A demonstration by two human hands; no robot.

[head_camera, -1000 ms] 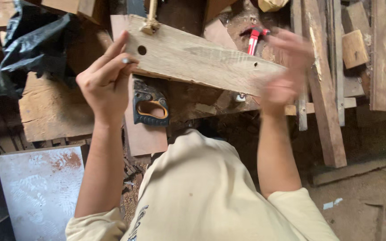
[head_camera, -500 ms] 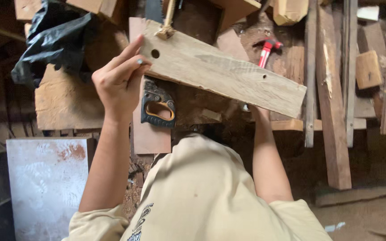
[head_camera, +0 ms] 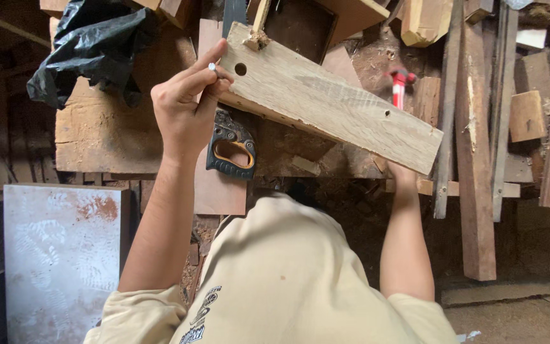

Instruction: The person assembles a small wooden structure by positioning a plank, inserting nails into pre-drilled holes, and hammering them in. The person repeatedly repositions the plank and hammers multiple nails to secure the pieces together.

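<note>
Overhead, a long pale weathered wooden plank [head_camera: 332,102] runs its long axis from ten o'clock down to four o'clock, a round hole near its upper end. The left hand [head_camera: 186,108] closes its grip on that ten o'clock end, pinching a small metal nail [head_camera: 212,66] between thumb and forefinger. The right hand [head_camera: 397,171] is hidden behind the four o'clock end; its grip cannot be told. Behind lie a black-handled handsaw [head_camera: 230,143], a red-handled tool [head_camera: 399,86], stacked timber offcuts [head_camera: 479,159] and black plastic sheeting [head_camera: 97,44].
</note>
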